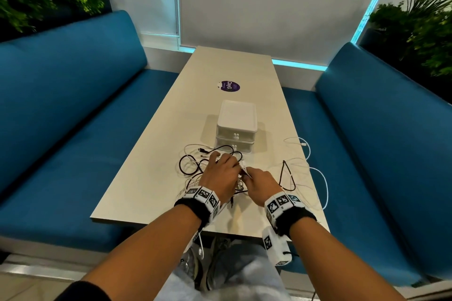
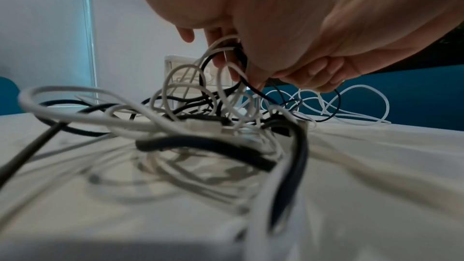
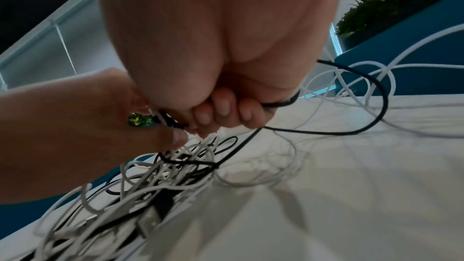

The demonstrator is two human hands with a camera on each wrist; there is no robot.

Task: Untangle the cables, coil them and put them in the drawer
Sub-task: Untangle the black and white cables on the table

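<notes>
A tangle of black and white cables (image 1: 195, 166) lies on the pale table (image 1: 151, 178) in front of a white two-drawer box (image 1: 236, 127), both drawers closed. My left hand (image 1: 221, 168) sits over the knot and its fingers pinch several white and black strands (image 2: 233, 55) lifted off the heap. My right hand (image 1: 260, 182) meets it from the right, fingers curled around a black cable (image 3: 281, 103) and pinching strands beside the left thumb (image 3: 175, 136). More white loops (image 1: 315, 173) trail off to the right. A USB plug (image 3: 148, 219) lies in the pile.
Blue benches (image 1: 73, 129) flank the table on both sides. A purple round sticker (image 1: 228, 86) lies beyond the drawer box. Plants (image 1: 415, 27) stand behind the benches. One white cable (image 1: 324, 193) hangs over the table's right edge.
</notes>
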